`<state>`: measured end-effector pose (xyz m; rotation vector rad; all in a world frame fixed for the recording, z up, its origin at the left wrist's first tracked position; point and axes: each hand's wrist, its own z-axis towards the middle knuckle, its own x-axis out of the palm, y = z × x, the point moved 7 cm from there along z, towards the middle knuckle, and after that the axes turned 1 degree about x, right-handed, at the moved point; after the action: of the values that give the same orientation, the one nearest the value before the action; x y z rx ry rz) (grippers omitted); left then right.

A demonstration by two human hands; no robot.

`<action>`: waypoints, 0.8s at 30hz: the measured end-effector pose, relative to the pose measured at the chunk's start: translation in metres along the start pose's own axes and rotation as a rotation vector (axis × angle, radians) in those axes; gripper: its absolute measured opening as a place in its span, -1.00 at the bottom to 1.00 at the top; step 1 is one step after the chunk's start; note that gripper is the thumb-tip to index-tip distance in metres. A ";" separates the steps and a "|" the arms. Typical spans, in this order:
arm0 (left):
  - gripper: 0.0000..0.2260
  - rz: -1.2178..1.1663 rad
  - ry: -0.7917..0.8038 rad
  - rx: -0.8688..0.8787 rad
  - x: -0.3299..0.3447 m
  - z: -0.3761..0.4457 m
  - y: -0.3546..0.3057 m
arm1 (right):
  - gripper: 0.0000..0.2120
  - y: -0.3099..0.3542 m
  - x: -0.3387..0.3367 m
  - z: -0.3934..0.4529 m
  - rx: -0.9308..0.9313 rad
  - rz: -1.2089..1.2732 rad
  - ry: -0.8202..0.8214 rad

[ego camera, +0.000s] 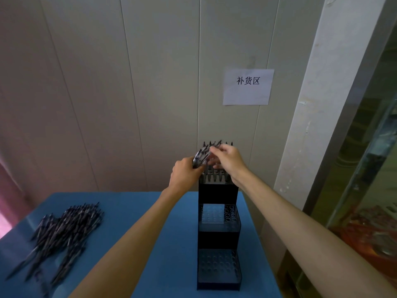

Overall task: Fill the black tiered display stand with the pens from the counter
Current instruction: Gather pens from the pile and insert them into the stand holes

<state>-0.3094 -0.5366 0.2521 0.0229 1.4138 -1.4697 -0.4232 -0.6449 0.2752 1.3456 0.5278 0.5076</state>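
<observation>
The left hand (pixel 184 174) grips a bundle of pens (pixel 200 157) over the top tier of the black stand (pixel 218 237) on the blue table (pixel 150 211). The right hand (pixel 231 160) pinches 1 pen from it. More pens (pixel 62 233) lie piled at the table's left.

Blue counter (pixel 137 211) bears pen pile (pixel 62 235) and black stand (pixel 218 237).
</observation>
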 end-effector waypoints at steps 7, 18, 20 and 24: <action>-0.73 -0.005 -0.078 -0.075 -0.006 -0.002 0.013 | -0.87 0.020 -0.039 0.019 -0.187 -0.248 -0.235; -0.73 0.002 -0.114 -0.066 -0.013 -0.002 0.014 | -0.90 0.018 -0.007 0.015 -0.392 -0.638 -0.109; -0.73 0.002 -0.116 -0.065 -0.014 -0.004 0.013 | -0.89 0.016 -0.005 0.016 -0.389 -0.664 -0.095; -0.74 -0.008 -0.116 -0.068 -0.015 -0.002 0.014 | -0.86 0.006 -0.003 0.020 -0.341 -0.717 -0.087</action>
<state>-0.2947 -0.5220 0.2507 -0.1091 1.3695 -1.4064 -0.4134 -0.6614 0.2842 0.7729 0.7656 -0.0548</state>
